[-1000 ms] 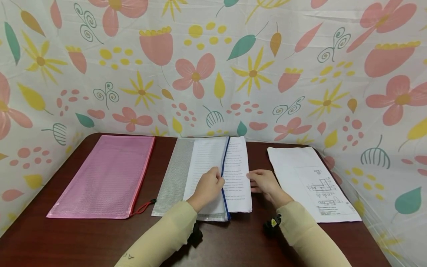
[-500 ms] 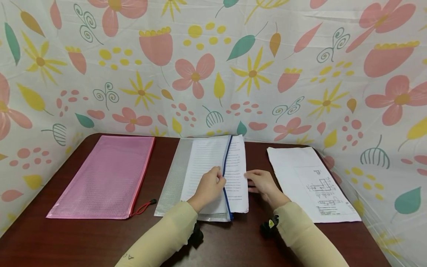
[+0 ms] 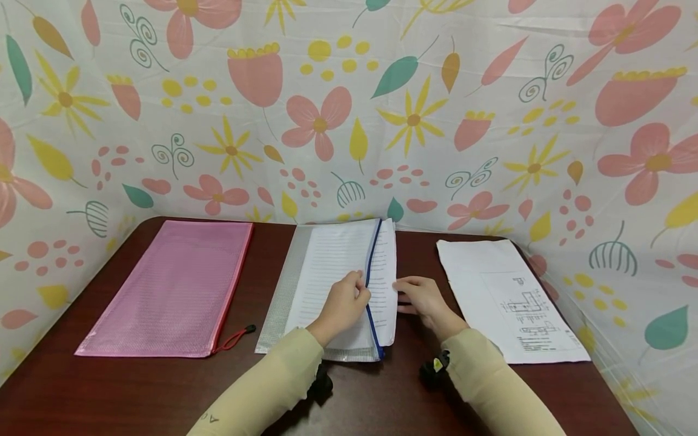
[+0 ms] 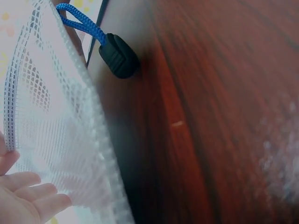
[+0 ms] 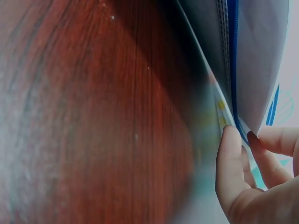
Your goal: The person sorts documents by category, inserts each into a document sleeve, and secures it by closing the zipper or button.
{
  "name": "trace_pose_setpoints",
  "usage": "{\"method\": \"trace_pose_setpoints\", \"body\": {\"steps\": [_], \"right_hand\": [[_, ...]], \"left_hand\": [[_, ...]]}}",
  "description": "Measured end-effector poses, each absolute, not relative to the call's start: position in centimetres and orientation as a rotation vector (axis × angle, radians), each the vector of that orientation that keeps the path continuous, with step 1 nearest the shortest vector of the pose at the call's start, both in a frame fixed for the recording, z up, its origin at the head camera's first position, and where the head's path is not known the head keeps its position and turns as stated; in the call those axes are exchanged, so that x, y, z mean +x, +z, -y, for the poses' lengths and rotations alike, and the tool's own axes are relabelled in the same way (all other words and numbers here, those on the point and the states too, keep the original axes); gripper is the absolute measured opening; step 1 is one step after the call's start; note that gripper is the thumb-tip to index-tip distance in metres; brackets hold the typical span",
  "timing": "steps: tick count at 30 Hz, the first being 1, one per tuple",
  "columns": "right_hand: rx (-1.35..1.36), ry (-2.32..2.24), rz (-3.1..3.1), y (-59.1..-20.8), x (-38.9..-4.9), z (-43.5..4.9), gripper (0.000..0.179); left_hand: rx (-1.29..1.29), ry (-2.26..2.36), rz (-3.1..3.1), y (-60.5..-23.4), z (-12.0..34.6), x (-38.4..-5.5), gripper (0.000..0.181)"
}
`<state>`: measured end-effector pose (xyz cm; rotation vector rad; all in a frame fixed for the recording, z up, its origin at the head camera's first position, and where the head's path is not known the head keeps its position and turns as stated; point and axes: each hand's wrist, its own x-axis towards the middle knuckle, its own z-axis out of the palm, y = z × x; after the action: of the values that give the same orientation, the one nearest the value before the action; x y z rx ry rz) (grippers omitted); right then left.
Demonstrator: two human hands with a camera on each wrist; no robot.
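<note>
In the head view a clear mesh zipper pouch (image 3: 278,315) with a blue zipper edge lies mid-table. Printed paper (image 3: 386,315) sits mostly inside it, with a strip sticking out past the zipper. My left hand (image 3: 340,306) pinches the pouch's upper layer at the zipper edge; in the left wrist view that hand (image 4: 28,198) touches the lifted white mesh (image 4: 60,121). My right hand (image 3: 425,303) pinches the paper's right edge. Up close in the right wrist view, the right hand (image 5: 261,182) has thumb and fingers at the paper (image 5: 261,56), beside the blue zipper (image 5: 234,60).
A pink mesh zipper pouch (image 3: 169,290) with a red pull cord (image 3: 233,340) lies at the left. Paper with a printed drawing (image 3: 507,303) lies at the right. A flower-patterned cloth (image 3: 349,121) hangs behind the dark wooden table (image 3: 376,399).
My right hand has moved left with the paper, and the strip outside the zipper has become narrower. The pouch has shifted slightly right. My left hand has stayed nearly in place.
</note>
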<state>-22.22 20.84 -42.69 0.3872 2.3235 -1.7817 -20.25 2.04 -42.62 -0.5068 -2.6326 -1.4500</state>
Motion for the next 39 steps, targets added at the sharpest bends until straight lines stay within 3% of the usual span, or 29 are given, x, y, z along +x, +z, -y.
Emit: {"method": "trace_pose_setpoints", "body": {"steps": [39], "right_hand": [[0.342, -1.664, -2.422, -42.6, -23.0, -18.1, 0.028]], "left_hand": [[-0.623, -1.552, 2.615, -42.5, -1.8, -20.2, 0.007]]}}
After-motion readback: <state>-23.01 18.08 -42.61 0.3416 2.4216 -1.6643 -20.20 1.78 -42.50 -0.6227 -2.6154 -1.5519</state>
